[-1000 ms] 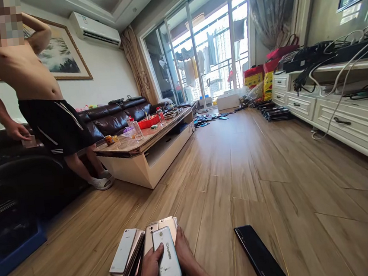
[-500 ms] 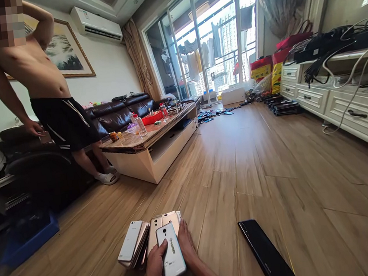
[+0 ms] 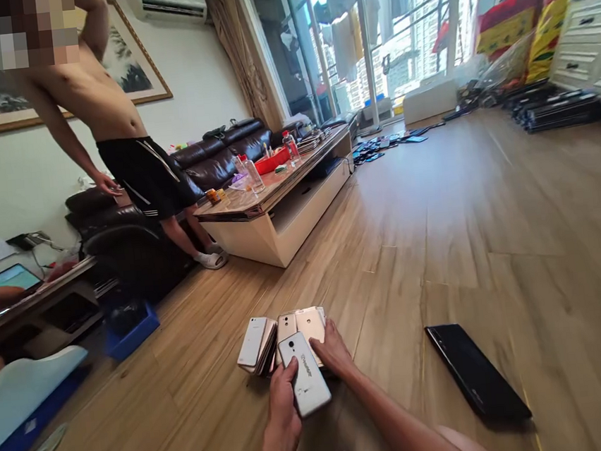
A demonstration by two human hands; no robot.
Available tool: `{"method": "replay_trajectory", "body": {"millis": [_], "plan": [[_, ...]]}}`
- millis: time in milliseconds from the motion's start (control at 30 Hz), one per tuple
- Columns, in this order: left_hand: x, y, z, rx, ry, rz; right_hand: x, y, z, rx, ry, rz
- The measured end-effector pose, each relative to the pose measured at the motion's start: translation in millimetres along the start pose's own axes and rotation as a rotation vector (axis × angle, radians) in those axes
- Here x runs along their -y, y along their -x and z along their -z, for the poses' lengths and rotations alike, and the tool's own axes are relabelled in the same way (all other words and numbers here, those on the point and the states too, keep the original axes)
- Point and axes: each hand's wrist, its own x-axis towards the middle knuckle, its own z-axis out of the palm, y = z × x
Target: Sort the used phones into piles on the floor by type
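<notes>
Wood-plank floor (image 3: 521,261) — left hand (image 3: 283,401) grips a silver-white smartphone (image 3: 305,374); right hand (image 3: 334,350) lies open against gold-backed phones (image 3: 304,328), fanned beside a white phone stack (image 3: 254,345). Glossy black phone (image 3: 477,371) sits flat, well right. Farther off — standing person (image 3: 121,129), dark leather sofa (image 3: 214,163), coffee-table tabletop (image 3: 270,194).

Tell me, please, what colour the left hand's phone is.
The phone is silvery white, as the head view shows.
</notes>
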Motion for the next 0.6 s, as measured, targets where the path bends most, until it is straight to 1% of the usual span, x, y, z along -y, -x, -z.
{"method": "replay_trajectory", "body": {"millis": [133,333,500,600], "plan": [[-3,4,9.9,0.006,0.007,-0.004,7,3,6,0.006,0.019,-0.054],[-3,7,24.6,0.04,0.033,0.002,16,6,14,-0.012,0.005,-0.077],[0,12,31.3,-0.006,0.135,0.043,26,2,33,-0.074,-0.032,-0.11],[-3,16,32.8,-0.038,0.214,0.046,36,4,46,-0.105,-0.078,-0.079]]}}
